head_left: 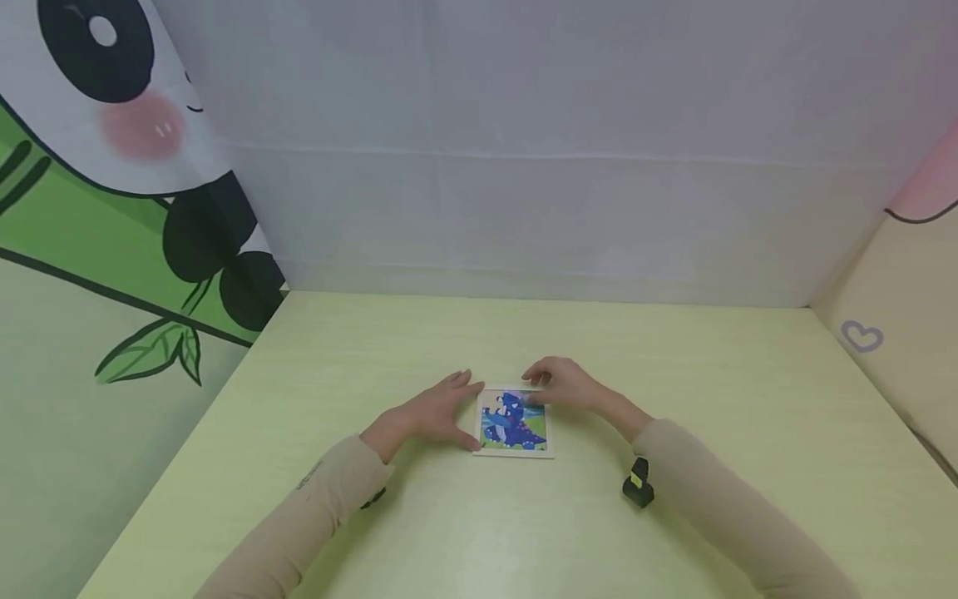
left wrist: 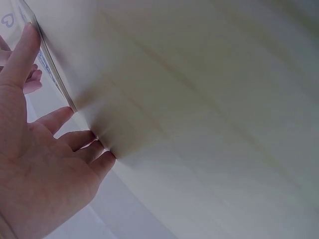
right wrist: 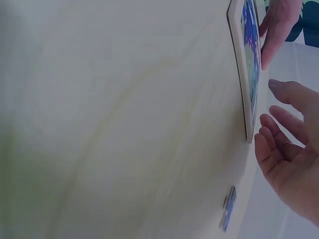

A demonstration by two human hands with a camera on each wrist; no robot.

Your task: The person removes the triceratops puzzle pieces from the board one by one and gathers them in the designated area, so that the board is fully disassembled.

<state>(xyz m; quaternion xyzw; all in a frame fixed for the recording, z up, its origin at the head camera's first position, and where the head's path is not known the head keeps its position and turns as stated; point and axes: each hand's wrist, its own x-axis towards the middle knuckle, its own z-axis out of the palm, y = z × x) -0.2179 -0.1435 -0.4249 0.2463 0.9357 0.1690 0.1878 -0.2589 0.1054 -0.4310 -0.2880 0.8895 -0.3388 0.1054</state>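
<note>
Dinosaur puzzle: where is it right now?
In the head view, the dinosaur puzzle lies on the table below centre, with the left hand at its left edge and the right hand by its top right corner.

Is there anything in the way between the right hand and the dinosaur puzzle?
No, nothing I can see. The right hand is right at the top-right corner of the puzzle. The left hand is at the left edge, and a small blue piece lies apart from the puzzle, not between them.
</note>
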